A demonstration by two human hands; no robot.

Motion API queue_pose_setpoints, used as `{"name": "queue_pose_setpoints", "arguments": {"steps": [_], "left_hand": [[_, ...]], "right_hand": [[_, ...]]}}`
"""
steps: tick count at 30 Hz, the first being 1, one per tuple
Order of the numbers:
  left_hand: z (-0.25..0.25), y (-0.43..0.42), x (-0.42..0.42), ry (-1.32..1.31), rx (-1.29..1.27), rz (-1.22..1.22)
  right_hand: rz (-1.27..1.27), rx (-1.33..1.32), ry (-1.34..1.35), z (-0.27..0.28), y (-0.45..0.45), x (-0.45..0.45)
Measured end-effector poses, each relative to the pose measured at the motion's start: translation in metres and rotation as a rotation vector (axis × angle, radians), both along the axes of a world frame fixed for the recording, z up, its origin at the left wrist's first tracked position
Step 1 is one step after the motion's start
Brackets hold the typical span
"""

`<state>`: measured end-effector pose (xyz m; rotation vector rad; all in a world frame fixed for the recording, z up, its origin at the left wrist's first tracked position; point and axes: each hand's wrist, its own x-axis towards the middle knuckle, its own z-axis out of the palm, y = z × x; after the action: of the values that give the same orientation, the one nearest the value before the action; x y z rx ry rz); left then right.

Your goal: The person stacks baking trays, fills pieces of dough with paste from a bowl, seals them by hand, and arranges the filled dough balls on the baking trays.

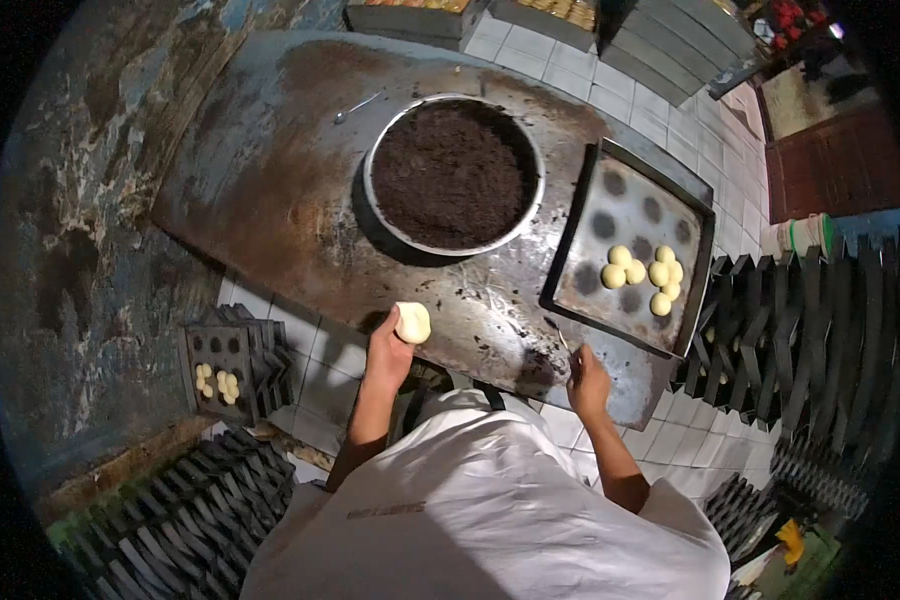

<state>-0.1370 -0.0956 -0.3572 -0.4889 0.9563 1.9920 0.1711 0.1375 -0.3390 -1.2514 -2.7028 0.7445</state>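
Observation:
A flattened piece of pale dough (413,323) rests in my left hand (389,350), near the front edge of the metal table (270,180). My right hand (589,382) is closed around the handle of a spoon (562,336), whose dark tip points away from me. Beyond my hands stands a round white-rimmed bowl (454,175) full of dark crumbly filling. To the right, a black-edged tray (582,280) holds several round pale dough balls (620,256) in two clusters, beside dark round marks.
Another spoon (358,108) lies left of the bowl. Stacked trays (235,365) with dough balls stand low at the left. More dark trays (820,330) are stacked at the right. Boxes (410,20) stand past the far edge. Dark crumbs lie near the right tray.

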Motion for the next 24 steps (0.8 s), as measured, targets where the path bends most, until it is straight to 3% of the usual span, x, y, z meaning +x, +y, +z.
{"name": "queue_pose_setpoints", "arguments": {"steps": [3,7,9,12,14,17,19,20,22,24], "left_hand": [[0.005,-0.014,-0.044,-0.099,0.141,0.126],[-0.001,-0.019,-0.086,-0.024,0.111,0.112],[0.0,-0.021,-0.102,-0.021,0.096,0.135],[0.004,-0.028,-0.118,0.009,0.095,0.18],[0.001,-0.032,-0.123,-0.022,0.237,0.263],[0.001,-0.029,-0.124,0.002,0.193,0.249],[0.012,-0.019,-0.127,0.029,0.171,0.236],[0.021,-0.012,-0.126,0.036,0.162,0.225],[0.03,0.005,-0.116,0.047,0.157,0.208],[0.036,0.026,-0.1,0.009,0.272,0.158]], "right_hand": [[0.176,0.078,0.052,0.067,0.005,-0.134],[0.4,0.242,0.01,0.056,0.004,-0.293],[0.499,0.312,0.01,0.021,-0.001,-0.346],[0.503,0.291,-0.159,-0.005,-0.014,-0.386],[0.487,0.271,-0.153,-0.013,-0.02,-0.396],[0.4,0.103,-0.286,-0.012,-0.02,-0.397],[0.213,-0.126,0.107,-0.012,-0.002,-0.381],[0.186,-0.589,0.328,-0.056,0.02,-0.365],[0.1,-1.099,0.356,0.017,0.019,-0.333],[0.16,-1.237,0.405,0.062,0.015,-0.291]]}}
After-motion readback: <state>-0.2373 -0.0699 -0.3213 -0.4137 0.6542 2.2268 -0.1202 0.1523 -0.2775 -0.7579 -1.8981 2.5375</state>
